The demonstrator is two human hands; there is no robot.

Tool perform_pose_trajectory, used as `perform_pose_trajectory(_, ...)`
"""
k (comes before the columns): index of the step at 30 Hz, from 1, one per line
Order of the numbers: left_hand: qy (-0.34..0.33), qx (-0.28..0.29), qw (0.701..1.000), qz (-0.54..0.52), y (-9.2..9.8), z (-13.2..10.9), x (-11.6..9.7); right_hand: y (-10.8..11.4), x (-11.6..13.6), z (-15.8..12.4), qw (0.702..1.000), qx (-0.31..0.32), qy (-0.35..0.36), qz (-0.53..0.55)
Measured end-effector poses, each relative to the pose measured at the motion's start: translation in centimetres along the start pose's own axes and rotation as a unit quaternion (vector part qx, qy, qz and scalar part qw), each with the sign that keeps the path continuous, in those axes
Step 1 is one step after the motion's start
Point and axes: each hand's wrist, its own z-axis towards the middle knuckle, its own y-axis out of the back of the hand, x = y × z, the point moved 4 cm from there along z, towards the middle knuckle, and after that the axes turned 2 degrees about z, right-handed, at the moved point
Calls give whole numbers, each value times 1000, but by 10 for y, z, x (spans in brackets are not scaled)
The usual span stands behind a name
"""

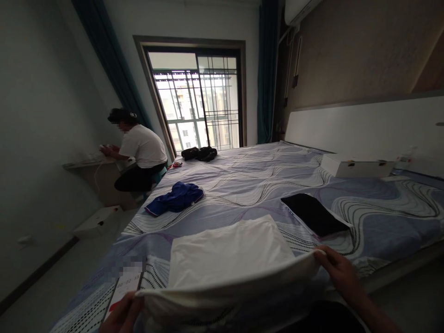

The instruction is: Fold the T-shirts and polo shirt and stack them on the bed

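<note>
Both hands pinch the white garment (229, 259): left hand (123, 314), right hand (338, 270). I judge it light, limp; hem corners grip best.

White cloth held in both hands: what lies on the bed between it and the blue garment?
In the head view, only bare patterned bedsheet separates the white cloth from the blue garment.

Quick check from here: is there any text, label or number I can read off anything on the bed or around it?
Card on the bed by the left hand: a row of digits, too blurred to read reliably; the patch above it is pixelated.
White box near the headboard: no legible print.
White garment, dark folded garment: no text visible.
</note>
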Motion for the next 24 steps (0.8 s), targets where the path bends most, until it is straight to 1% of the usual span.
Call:
perform_pose_trajectory(2,10,15,998,-66,-19,33,-12,-31,-1,39,1000,4,9,11)
perform_pose_trajectory(5,17,45,992,-114,-62,77,-22,-77,-15,96,999,42,18,26)
perform_pose_trajectory(7,23,50,991,-119,-90,97,-18,-102,-32,125,998,60,21,15)
perform_pose_trajectory(8,27,51,991,-120,-103,104,-13,-111,-42,134,998,65,21,5)
perform_pose_trajectory(9,32,53,991,-119,-113,109,-7,-120,-53,142,998,66,18,-6)
perform_pose_trajectory(11,39,58,991,-111,-127,116,3,-131,-73,149,998,60,7,-20)
perform_pose_trajectory(13,48,59,991,-107,-133,120,9,-136,-87,153,998,54,-3,-25)
perform_pose_trajectory(15,56,52,990,-117,-134,126,9,-137,-94,158,998,54,-12,-27)
perform_pose_trajectory(18,69,39,987,-139,-134,136,8,-138,-95,170,998,51,-30,-10)
perform_pose_trajectory(21,80,20,987,-140,-137,145,11,-139,-92,183,998,35,-42,11)
perform_pose_trajectory(24,76,24,988,-133,-144,151,17,-145,-93,191,998,43,-39,-13)
